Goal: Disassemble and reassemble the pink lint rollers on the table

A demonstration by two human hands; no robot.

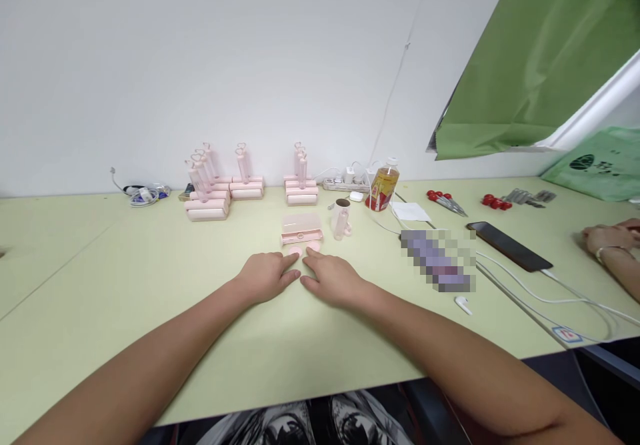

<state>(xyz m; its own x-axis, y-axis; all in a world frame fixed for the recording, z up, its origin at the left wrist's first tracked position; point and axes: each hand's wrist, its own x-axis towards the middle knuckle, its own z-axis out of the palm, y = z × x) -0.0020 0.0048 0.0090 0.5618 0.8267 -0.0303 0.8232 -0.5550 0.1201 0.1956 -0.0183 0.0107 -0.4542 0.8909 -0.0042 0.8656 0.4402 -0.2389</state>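
My left hand (pixel 265 276) lies flat on the pale green table (pixel 240 358), its fingertips at a small round pink disc (pixel 295 251). Mirroring it, my right hand (pixel 335 278) rests palm down with its index fingertip at a second pink disc (pixel 313 246). Both hands have their fingers stretched out and grip nothing. Just beyond the discs sits an open pink case (pixel 301 237) with its lid raised toward the wall. To the right of the case stand a clear pink tube with a heart-shaped ring (pixel 341 225) and a light cup with a dark inside (pixel 343 203).
Pink cases (pixel 207 210) with upright tubes line the wall side. A drink bottle (pixel 384 185), power strip (pixel 345 185), blurred phone (pixel 437 261), black phone (pixel 510 246), earbud (pixel 463 305) and cables lie rightward. Another person's hands (pixel 613 238) rest at far right.
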